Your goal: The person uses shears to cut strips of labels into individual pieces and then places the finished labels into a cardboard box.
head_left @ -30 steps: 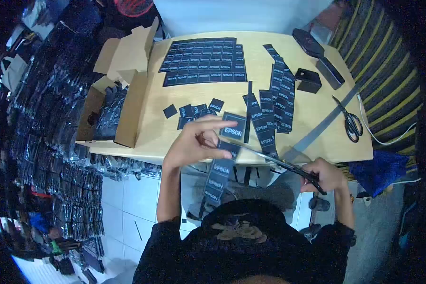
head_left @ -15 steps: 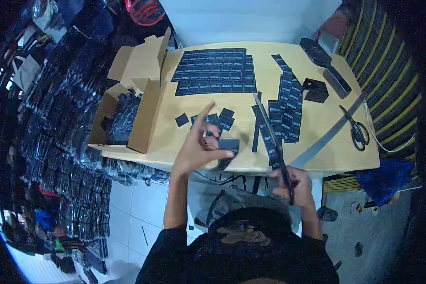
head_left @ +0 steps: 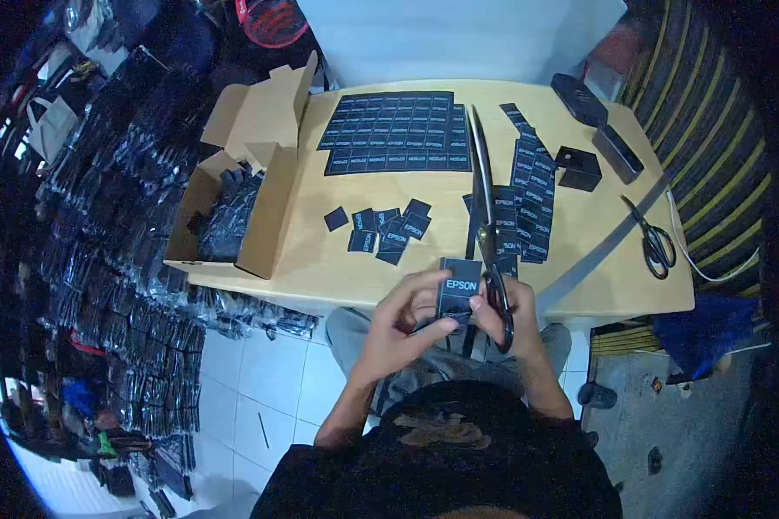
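My left hand is closed on a small black EPSON label piece, held upright by its left side at the table's front edge. My right hand grips large black-handled scissors, whose blades point away from me and stand slightly apart. The right thumb touches the held label's right side. Beyond the hands, several cut EPSON labels lie loose on the table. Long EPSON label strips overlap to the right of the blades, partly hidden by them.
Uncut label sheets lie at the back of the table. An open cardboard box with dark pieces inside stands at the left. On the right are a steel ruler, a second pair of scissors and black cases.
My left hand has moved right and toward me with the label piece. My right hand has brought the scissors up and left, beside it; both hands now meet at the label.
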Tool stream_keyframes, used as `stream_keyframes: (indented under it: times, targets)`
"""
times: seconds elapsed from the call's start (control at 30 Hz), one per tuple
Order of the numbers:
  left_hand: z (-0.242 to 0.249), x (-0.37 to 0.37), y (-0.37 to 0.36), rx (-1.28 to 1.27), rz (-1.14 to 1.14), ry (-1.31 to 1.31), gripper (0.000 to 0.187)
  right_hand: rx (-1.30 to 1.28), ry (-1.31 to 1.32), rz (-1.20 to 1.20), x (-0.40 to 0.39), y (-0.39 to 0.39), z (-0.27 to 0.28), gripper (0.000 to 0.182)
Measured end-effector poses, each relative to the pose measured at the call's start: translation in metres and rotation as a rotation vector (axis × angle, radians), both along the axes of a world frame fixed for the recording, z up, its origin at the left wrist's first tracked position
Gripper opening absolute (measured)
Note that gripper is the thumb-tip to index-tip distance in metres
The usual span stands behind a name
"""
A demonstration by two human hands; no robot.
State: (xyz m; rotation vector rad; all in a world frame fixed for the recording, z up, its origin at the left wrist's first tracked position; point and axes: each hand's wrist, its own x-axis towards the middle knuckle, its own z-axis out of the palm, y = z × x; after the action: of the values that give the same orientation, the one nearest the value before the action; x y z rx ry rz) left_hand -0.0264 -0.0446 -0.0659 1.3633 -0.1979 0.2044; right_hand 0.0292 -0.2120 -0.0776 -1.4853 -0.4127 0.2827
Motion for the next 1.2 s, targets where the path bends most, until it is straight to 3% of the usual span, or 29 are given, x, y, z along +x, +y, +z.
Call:
stream_keyframes:
  times: [0.03,0.07,0.17,0.23,0.27,0.37,0.43,0.5,0.57,0.73,1.2]
  targets:
    - [0.004,0.0,-0.001,0.125,-0.047,0.015,0.056,-0.004,0.003,-0.005,-0.002,0.002,0.002,0.012]
    - [0.012,-0.004,-0.005,0.22,0.074,0.082,0.038,0.015,-0.033,0.001,-0.003,0.003,0.004,0.011]
    - [0.001,0.001,0.001,0.264,0.222,0.157,0.038,-0.024,-0.085,0.09,0.002,-0.012,-0.003,0.016]
    - [0.003,0.006,0.004,0.148,0.241,0.042,0.039,0.079,-0.073,0.267,0.002,-0.028,-0.007,0.029]
    - [0.006,0.007,0.008,0.151,0.227,0.033,0.042,-0.015,-0.019,0.328,0.003,-0.039,-0.003,0.043]
    - [0.017,0.008,0.023,0.198,0.214,0.013,0.048,-0.094,-0.075,0.332,-0.001,-0.063,0.006,0.054]
    - [0.028,0.009,0.028,0.236,0.203,-0.018,0.054,-0.348,-0.033,0.452,0.005,-0.09,0.01,0.062]
    - [0.036,0.008,0.031,0.275,0.204,-0.017,0.055,-0.422,-0.009,0.481,0.008,-0.101,0.028,0.059]
    - [0.044,0.007,0.032,0.291,0.162,0.004,0.055,-0.48,-0.106,0.693,0.015,-0.108,0.034,0.057]
    - [0.043,0.01,0.034,0.487,0.004,-0.009,0.053,-0.45,-0.172,0.736,0.021,-0.107,0.036,0.061]
    - [0.048,0.018,0.041,0.495,-0.147,0.139,0.056,-0.455,-0.158,0.867,0.038,-0.104,0.046,0.041]
